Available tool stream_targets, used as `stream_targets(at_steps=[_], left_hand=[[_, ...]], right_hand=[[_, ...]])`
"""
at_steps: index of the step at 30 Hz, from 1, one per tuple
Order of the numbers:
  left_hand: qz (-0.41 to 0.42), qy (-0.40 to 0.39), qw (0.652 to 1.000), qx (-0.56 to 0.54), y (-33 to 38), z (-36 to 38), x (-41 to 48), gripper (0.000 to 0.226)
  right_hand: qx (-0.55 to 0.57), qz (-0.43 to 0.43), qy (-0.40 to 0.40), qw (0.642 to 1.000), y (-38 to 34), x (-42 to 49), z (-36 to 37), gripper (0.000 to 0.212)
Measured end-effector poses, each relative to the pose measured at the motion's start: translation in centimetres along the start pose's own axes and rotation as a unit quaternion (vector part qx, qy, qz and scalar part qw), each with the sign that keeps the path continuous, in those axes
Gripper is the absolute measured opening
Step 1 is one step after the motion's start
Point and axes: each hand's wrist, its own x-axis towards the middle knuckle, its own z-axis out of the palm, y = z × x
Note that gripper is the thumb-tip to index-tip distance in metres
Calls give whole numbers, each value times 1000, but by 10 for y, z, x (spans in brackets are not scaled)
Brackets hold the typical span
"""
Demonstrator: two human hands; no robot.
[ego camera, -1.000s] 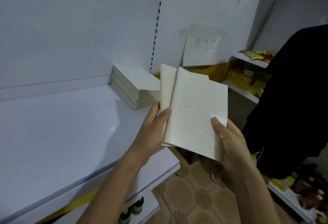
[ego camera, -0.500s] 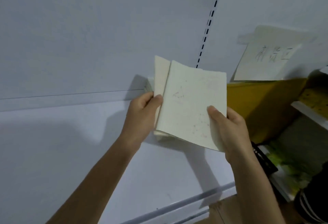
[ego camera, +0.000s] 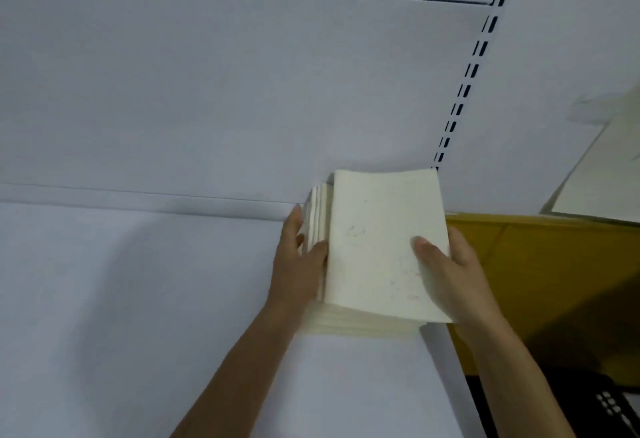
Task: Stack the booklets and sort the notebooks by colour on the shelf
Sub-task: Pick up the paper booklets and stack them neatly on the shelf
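A cream booklet (ego camera: 377,243) with faint marks on its cover lies on top of the stack of cream booklets (ego camera: 360,328) at the right end of the white shelf (ego camera: 138,299). My right hand (ego camera: 446,274) grips the top booklet's right edge, thumb on the cover. My left hand (ego camera: 298,261) is at the stack's left side, thumb against the top booklet's left edge and fingers along the page edges. The stack's lower booklets are mostly hidden under the top one.
The white back panel (ego camera: 242,91) rises behind the stack, with a slotted upright (ego camera: 474,63) to its right. A yellow cardboard box (ego camera: 554,281) stands right of the shelf, a paper sign (ego camera: 602,174) above it. A dark object (ego camera: 606,406) lies at lower right.
Both hands have carried the held booklets down and away onto the stack on the shelf; earlier they were fanned in the air. The view has swung left and closer.
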Motion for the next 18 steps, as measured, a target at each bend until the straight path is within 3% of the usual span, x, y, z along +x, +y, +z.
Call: stream_targets(at_steps=[3,5,9,12,15,18], left_hand=[[-63,-17,997,-37,2,-5,0,34],[-97,-48,991,-74,4,-8,-3,40],[-81,-69,994,-5,2,-7,-5,58],[-110,-103,987,-46,9,-11,-5,51],[-100,-107,988,-42,11,-16,-1,51],[-135,-86,986,-49,7,-10,2,44]], right_hand=[[98,96,-82,987,12,15,10,46],[141,133,-97,976,21,22,8,57],[150,138,-112,972,26,28,13,81],[143,167,-110,969,24,27,17,77],[264,198,-146,933,25,27,11,56],[271,218,-118,930,31,26,15,61]])
